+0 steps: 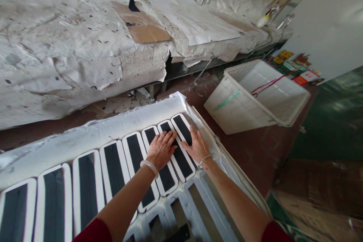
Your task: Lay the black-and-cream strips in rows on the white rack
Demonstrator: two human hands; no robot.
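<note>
A row of long, rounded white frames with black strips in their middles lies side by side on a paper-lined surface [159, 111]. My left hand [161, 147] rests flat on one white-framed black piece [181, 162] and its neighbour, fingers stretched out. Beside it, my right hand [197, 145] touches the last white-framed piece [179, 119] at the right end, thumb and fingers apart. Neither hand grips anything that shows. Nearer to me lie grey slotted frames [184, 200], with a small black piece [181, 232] among them.
A large white plastic bin [235, 106] with a red cord stands on the floor at right. Behind runs a long bench [70, 41] covered in stained white paper, holding a cardboard sheet [147, 28] and a black wedge-shaped piece [132, 4]. Cardboard boxes [320, 196] sit lower right.
</note>
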